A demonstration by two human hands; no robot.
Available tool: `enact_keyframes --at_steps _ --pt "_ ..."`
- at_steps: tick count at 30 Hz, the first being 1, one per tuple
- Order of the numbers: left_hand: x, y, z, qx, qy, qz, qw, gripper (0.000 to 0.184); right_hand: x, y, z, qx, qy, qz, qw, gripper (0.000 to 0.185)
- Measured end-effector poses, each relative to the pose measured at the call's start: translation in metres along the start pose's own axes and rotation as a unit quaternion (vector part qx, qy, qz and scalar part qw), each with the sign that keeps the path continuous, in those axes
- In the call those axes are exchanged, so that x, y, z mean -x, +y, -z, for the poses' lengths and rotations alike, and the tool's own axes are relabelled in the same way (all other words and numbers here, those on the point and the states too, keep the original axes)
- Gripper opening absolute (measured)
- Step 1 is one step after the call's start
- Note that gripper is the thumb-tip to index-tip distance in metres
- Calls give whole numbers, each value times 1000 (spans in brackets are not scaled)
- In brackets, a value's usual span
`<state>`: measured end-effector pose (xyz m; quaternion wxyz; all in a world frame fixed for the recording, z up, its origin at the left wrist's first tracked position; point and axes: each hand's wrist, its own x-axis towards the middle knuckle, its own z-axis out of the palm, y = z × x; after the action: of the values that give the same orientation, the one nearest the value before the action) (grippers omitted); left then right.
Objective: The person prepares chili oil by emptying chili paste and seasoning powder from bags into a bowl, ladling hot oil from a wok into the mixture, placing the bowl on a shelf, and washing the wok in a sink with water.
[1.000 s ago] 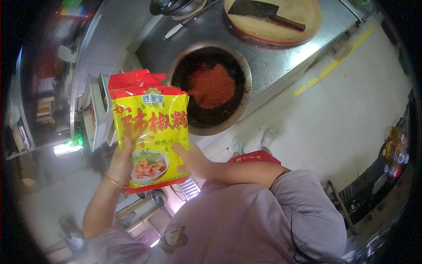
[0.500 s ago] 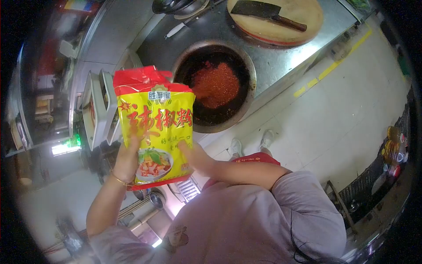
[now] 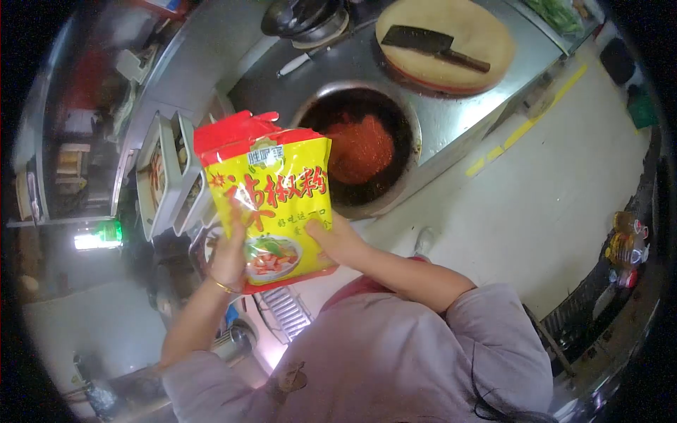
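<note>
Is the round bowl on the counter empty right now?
Not empty: a red heap lies inside the bowl. The bag covers one edge; how deep the heap goes, I cannot tell.

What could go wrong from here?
1. The yellow-and-red bag has a ragged red top; if open, tilting could spill it.
2. The left hand and right hand grip its lower half; the shiny bag might slip.
3. The basin with red contents sits close to the edge of the counter; a bump could shift it.

Yellow packet (image 3: pixel 273 204) (red at both ends)
</note>
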<state>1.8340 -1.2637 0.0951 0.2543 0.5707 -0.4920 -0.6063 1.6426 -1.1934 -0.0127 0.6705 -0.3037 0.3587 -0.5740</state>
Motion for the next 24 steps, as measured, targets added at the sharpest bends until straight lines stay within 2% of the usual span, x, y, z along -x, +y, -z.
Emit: enact_keyframes --at_steps 2,3,5,9,12,13,14,15,18,19,20,22,23,24 --pt "0 -16 -2 83 -48 30 995 69 -7 10 13 81 19 22 996 39" --pt "2 -22 -6 123 -53 28 991 67 5 -21 10 165 36 -14 985 41" --pt "-5 -41 -14 205 -69 7 976 65 9 -18 12 285 63 51 955 42" --pt "-26 -81 -13 331 -188 -10 925 61 21 -39 -2 494 94 173 847 47" --pt "-35 -90 -6 394 -269 0 879 65 38 -55 -49 632 161 220 725 51" --pt "-38 -90 0 400 -290 -3 869 67 44 -62 -71 669 169 209 693 54" --pt "-38 -90 5 410 -309 -8 858 68 48 -62 -90 672 182 218 683 52" --pt "-35 -80 11 407 -309 -31 859 69 51 -60 -110 675 193 228 675 49" --pt "-6 -50 57 384 -406 -57 827 66 55 -45 -162 679 217 243 657 45" --pt "6 -45 73 339 -410 -114 839 66 55 -41 -178 678 217 253 655 45" --pt "19 -41 91 291 -403 -173 850 65 54 -33 -188 657 223 272 667 42" --pt "31 -46 131 229 -389 -206 868 67 55 -13 -196 615 230 309 688 36" --pt "32 -57 147 220 -390 -176 877 69 57 -4 -203 564 236 294 735 31" --pt "33 -70 161 186 -387 -204 880 71 61 5 -209 511 244 273 778 27"
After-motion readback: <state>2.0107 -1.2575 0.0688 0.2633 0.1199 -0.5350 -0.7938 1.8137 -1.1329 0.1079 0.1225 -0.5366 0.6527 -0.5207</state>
